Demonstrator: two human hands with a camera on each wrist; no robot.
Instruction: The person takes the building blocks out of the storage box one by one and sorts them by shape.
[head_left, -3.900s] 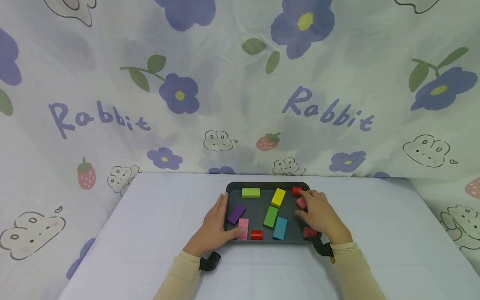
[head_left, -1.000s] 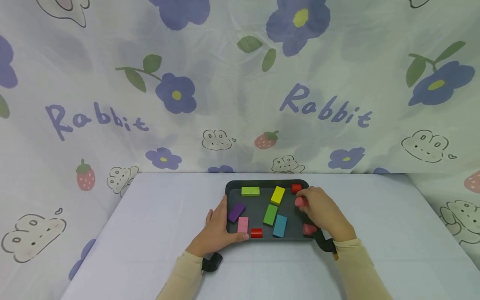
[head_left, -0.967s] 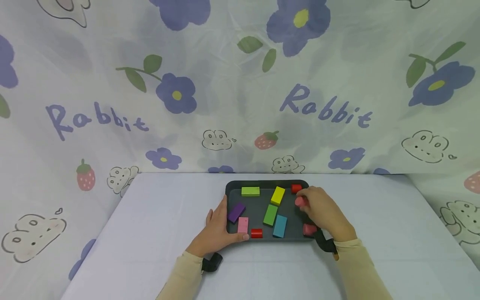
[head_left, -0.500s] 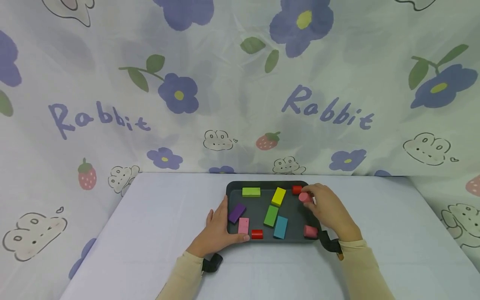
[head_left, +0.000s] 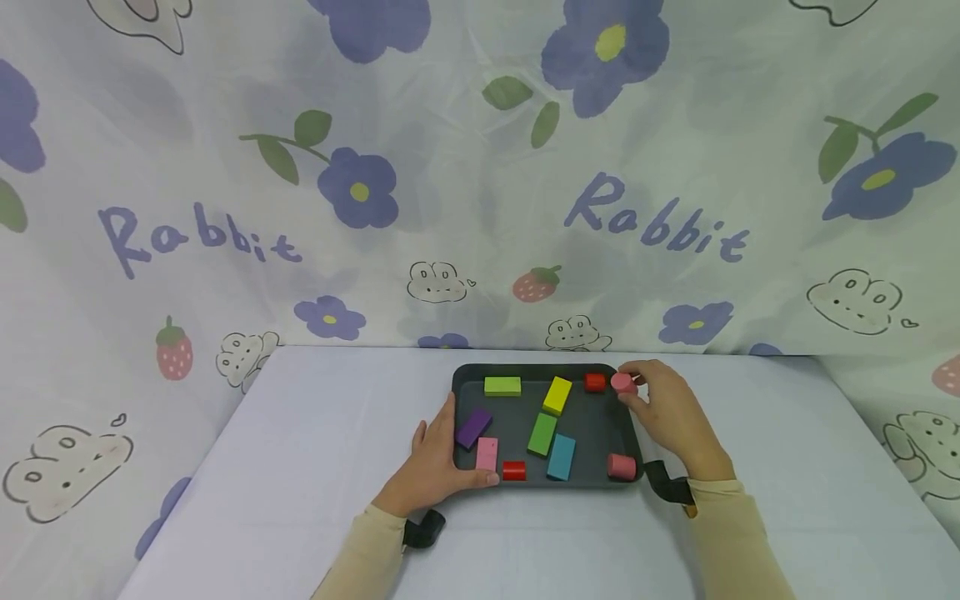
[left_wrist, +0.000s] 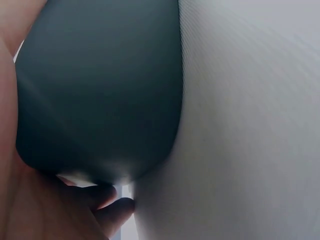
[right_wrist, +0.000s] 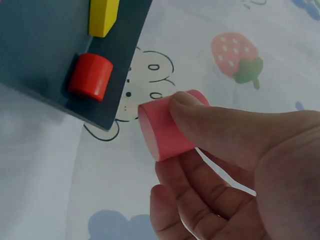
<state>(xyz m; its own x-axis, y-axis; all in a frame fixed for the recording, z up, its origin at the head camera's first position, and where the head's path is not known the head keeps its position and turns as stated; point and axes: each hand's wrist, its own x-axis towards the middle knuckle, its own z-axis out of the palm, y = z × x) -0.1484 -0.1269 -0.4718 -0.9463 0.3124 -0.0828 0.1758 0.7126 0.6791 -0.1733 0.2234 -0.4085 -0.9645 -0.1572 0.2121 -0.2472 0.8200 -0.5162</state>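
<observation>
A dark tray (head_left: 510,417) holds several coloured blocks. My left hand (head_left: 426,473) grips its near left corner, with the thumb over the front rim and the fingers along the left wall. In the left wrist view the tray's dark outer surface (left_wrist: 105,90) fills much of the picture. My right hand (head_left: 671,417) pinches a pink cylinder (right_wrist: 165,125) between thumb and fingers, just outside the tray's far right corner. A red cylinder (head_left: 595,382) lies inside that corner. Another pinkish-red cylinder (head_left: 621,467) lies at the near right corner.
Also inside the tray are a lime block (head_left: 502,386), a yellow block (head_left: 557,396), a green block (head_left: 542,434), a blue block (head_left: 561,457), a purple block (head_left: 474,427), a pink block (head_left: 487,453) and a second red cylinder (head_left: 513,471). A patterned curtain (head_left: 465,208) hangs behind the white table (head_left: 337,400).
My right hand has taken the pink cylinder from the tray's right side and carried it right and away, past the rim. My left thumb has shifted from the pink block to the front rim.
</observation>
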